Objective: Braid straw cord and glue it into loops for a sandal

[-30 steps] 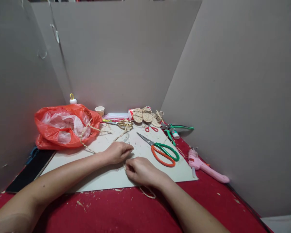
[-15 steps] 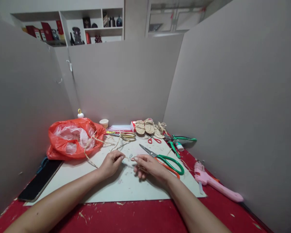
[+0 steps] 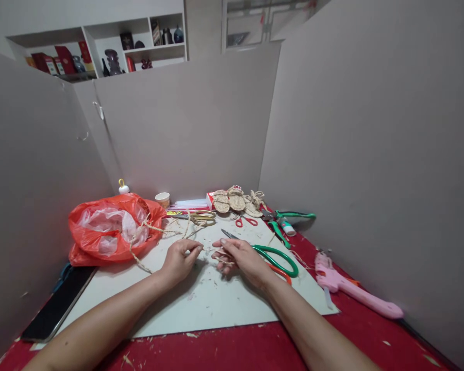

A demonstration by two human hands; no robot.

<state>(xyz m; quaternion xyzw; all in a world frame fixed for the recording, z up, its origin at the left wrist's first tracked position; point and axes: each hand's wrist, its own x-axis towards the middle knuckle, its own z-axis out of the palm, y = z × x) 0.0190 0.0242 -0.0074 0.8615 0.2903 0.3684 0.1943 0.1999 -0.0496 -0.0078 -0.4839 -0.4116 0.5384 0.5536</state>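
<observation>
At your far left, a black smartphone [image 3: 58, 306] lies beside the white board [image 3: 216, 304], just in front of the red plastic bag [image 3: 83, 251]. A pale tan braided straw cord [image 3: 138, 262] hangs over the bag's side and runs down onto the board, ending from view near your left wrist. Another length crosses the gold-handled scissors [image 3: 204, 216] beyond your left hand [image 3: 180, 263].

Your left thumb and forefinger press together at the tips, where a bit of pale straw strand faintly shows, too fine to trace across the gap. Your right hand [image 3: 247, 262] is just beside it, half curled with the thumb above the fingers. A straw loop [image 3: 225, 254], thin, light and slightly bent, lies across those fingers; you cannot tell from here whether the thumb clamps it.

The large scissors, with one green handle [image 3: 280, 253] and one orange handle [image 3: 283, 275], lie behind and right of that hand. Farther right, a pink glue gun [image 3: 355, 291] rests on the red cloth [image 3: 320, 335].
</observation>
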